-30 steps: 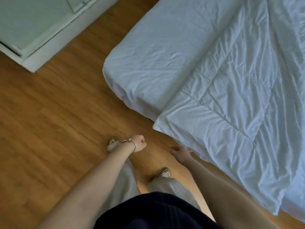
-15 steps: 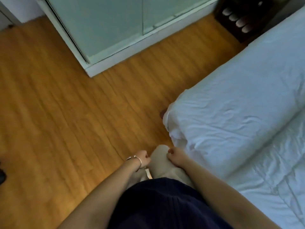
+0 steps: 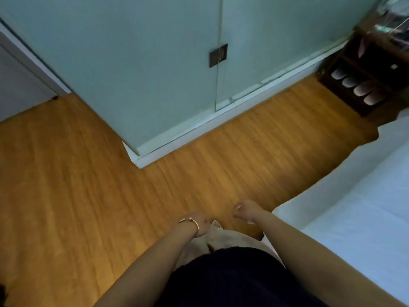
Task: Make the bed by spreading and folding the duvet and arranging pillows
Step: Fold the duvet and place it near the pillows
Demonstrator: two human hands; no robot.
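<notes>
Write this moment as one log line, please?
phase: walking beside bed | left hand: loosely curled, empty | right hand: loosely curled, empty | duvet: out of view

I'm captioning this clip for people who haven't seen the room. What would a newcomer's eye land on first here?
Probably the pale green wardrobe filling the top of the view, its corner jutting into the orange wooden floor. Next, the white bed along the right edge, and the two bare forearms reaching down at bottom centre, left hand with a bracelet, right hand beside it, neither holding anything. A dark shoe rack with pale slippers sits top right.
</notes>
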